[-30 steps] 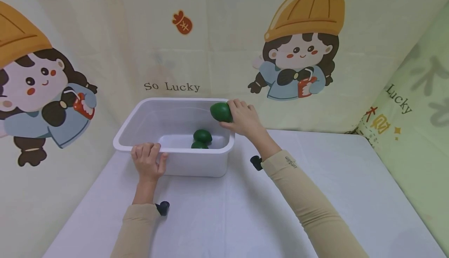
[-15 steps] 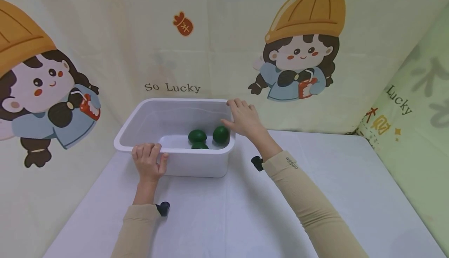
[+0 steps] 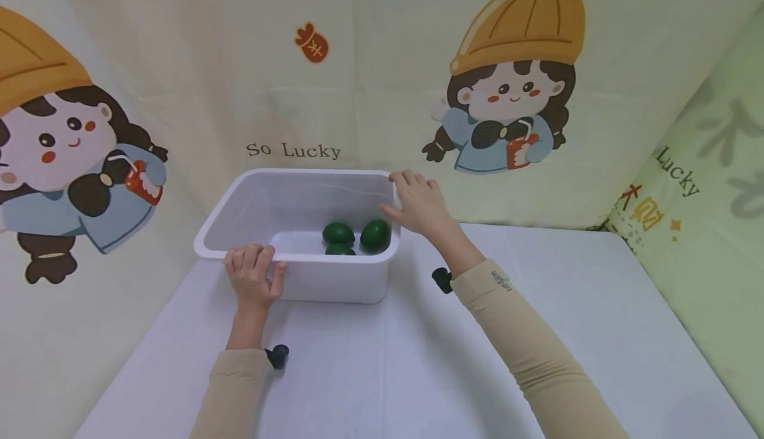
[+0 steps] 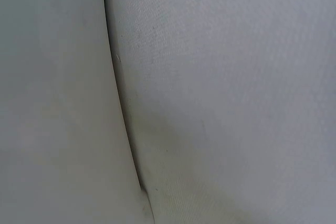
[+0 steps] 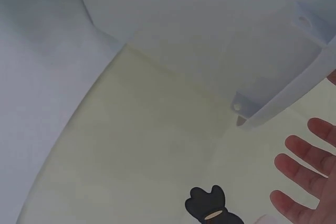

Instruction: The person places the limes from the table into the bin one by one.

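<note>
A white plastic bin (image 3: 334, 280) stands on the table, with three dark-green, smooth, egg-shaped fruits (image 3: 338, 234) inside near its right end. The right one (image 3: 375, 235) lies against the end wall, and the front one (image 3: 340, 249) is partly hidden by the front rim. My left hand (image 3: 253, 276) grips the front rim, its fingers over the edge and the thumb outside. At the back right corner of the rim is my right hand (image 3: 420, 203), fingers spread and holding nothing; the right wrist view shows its fingers (image 5: 302, 171) extended beside the bin's outer wall.
A white cloth (image 3: 477, 333) covers the table. Behind it hangs a cream backdrop (image 3: 394, 41) printed with cartoon figures, close to the bin's far side. Another patterned sheet (image 3: 716, 253) borders the right side. Black wrist cameras (image 3: 442, 280) sit at both cuffs.
My right hand has let go of a green fruit, which dropped into the bin's right end beside the other two. The left hand stays on the front rim.
</note>
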`<state>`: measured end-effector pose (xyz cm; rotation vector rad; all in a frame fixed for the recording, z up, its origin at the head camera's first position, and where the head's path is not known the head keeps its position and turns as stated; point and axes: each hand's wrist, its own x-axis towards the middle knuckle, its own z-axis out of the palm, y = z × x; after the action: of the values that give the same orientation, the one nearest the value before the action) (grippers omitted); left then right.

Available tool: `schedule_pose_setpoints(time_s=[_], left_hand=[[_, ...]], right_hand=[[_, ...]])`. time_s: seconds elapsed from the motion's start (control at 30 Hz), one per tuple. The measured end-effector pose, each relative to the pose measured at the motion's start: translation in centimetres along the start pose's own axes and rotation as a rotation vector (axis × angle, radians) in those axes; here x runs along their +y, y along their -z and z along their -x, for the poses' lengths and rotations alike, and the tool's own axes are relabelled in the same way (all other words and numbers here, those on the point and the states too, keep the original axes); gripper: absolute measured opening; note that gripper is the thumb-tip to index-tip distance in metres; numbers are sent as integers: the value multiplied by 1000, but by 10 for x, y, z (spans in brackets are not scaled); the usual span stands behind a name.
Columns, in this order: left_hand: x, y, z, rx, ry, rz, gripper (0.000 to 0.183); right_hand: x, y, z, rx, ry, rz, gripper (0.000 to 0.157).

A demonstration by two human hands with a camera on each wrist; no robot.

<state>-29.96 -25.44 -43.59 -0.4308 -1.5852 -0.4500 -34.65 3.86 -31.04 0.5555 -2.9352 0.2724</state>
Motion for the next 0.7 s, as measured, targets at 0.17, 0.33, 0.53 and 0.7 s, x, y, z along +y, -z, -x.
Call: schedule_pose_setpoints(time_s=[0.17,0.33,0.53,0.7], left_hand=[[1,1,0,-6,6,3,52],[2,2,-1,-13,6,2,52],[4,4,-2,-23,8,8,52],[5,6,-2,-41,12,12,51]], right_hand=[[2,3,4,11,5,-10,62],[7,9,12,40,7,-7,64],[14,20,21,81,18,12,62],[21,31,31,122,29,26,62]])
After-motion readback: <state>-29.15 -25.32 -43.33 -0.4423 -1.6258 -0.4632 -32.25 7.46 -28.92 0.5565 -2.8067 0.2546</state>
